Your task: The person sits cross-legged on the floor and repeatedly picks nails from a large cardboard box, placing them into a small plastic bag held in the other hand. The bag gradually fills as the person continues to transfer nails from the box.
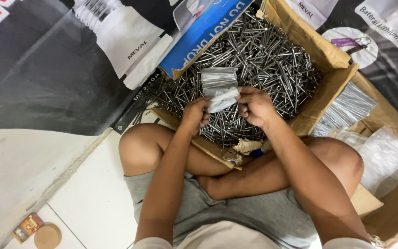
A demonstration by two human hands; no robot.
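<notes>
Sitting cross-legged on the floor (47, 184), the person holds a small clear plastic packet of nails (220, 90) over an open cardboard box (321, 99) heaped with loose steel nails (263, 60). The left hand (195, 115) has its fingers closed on the packet's lower left end, and the right hand (254, 105) pinches the right end, fingers curled tight. To the right lies a second box (392, 203) with a filled packet (346, 108) and empty clear bags (383, 154); a small round wooden lid (47, 236) sits on the floor at the lower left.
</notes>
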